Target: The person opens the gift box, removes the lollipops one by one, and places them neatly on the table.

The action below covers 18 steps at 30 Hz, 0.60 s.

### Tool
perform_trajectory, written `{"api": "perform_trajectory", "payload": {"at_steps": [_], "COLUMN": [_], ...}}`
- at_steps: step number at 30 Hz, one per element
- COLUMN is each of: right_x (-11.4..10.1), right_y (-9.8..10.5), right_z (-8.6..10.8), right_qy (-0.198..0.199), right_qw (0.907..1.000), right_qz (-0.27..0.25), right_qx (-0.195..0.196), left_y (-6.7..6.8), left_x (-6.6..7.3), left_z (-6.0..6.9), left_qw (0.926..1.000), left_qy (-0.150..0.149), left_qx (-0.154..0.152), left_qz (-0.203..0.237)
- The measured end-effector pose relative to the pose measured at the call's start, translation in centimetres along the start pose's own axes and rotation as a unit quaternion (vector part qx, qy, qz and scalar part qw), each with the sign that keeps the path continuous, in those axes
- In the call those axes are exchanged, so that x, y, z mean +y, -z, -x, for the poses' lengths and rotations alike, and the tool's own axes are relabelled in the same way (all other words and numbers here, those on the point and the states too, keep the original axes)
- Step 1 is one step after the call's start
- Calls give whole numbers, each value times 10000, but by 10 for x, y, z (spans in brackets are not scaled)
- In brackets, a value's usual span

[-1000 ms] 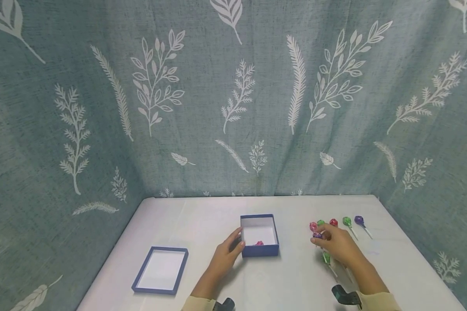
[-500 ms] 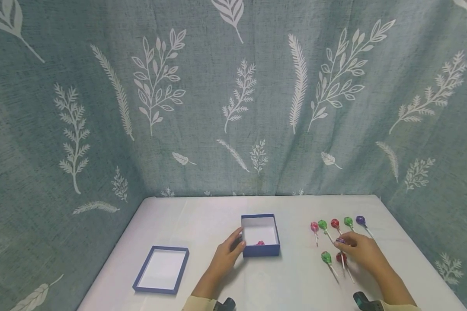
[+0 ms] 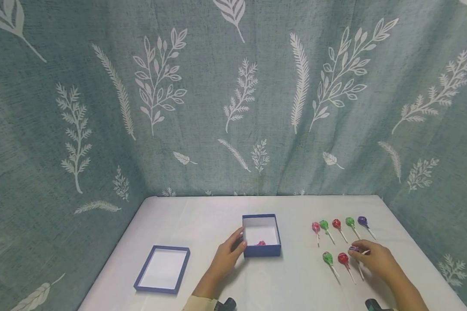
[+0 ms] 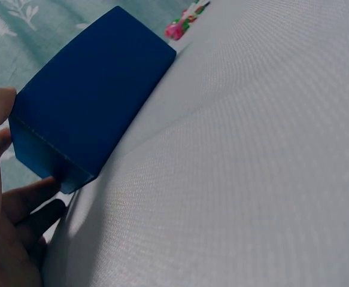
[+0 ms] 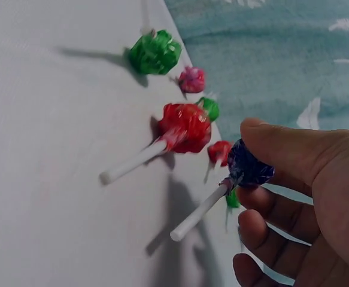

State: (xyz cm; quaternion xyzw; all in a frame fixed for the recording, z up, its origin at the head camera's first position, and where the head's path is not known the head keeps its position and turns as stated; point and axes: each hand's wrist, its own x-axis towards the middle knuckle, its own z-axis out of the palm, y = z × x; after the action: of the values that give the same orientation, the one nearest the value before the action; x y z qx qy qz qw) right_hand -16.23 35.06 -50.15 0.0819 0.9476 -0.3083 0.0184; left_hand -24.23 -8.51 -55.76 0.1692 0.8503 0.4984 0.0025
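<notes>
My right hand [image 3: 377, 258] pinches a purple-blue lollipop [image 5: 249, 164] by its wrapped head, its white stick pointing down toward the table. A shadow under it in the right wrist view suggests it is just above the cloth. Left of it lie a red lollipop [image 3: 343, 259] and a green lollipop [image 3: 327, 258]. My left hand [image 3: 225, 258] rests against the left side of the open blue box [image 3: 262, 250], thumb at the near corner, fingers along the side. Inside the box a pink wrapped head [image 3: 261, 243] shows; the rest is hidden by the front wall.
A back row on the white table [image 3: 288, 285] holds a pink lollipop [image 3: 316, 227], several others and a purple lollipop [image 3: 363, 221] at its right end. The blue-rimmed box lid [image 3: 162, 268] lies at the left, white inside up. A patterned curtain [image 3: 202, 108] stands behind.
My right hand has carried the purple-blue lollipop from the back row's left end rightward and nearer, to the right of the front red one. My left hand stays at the box.
</notes>
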Motion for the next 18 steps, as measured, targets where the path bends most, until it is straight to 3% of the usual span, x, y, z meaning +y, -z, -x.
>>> {"api": "perform_trajectory", "payload": {"at_steps": [6, 18], "right_x": [7, 18], "right_y": [-3, -12], "right_z": [2, -1], "right_qy": [-323, -447], "right_qw": [9994, 9988], "right_qz": [24, 140], "right_qx": [-89, -163], "left_y": [0, -1], "left_x": [1, 0], "left_z": [0, -1], "left_qw": [10000, 10000], "left_qy": [-37, -34], "left_qx": [-5, -10], "left_qz": [-83, -86]}}
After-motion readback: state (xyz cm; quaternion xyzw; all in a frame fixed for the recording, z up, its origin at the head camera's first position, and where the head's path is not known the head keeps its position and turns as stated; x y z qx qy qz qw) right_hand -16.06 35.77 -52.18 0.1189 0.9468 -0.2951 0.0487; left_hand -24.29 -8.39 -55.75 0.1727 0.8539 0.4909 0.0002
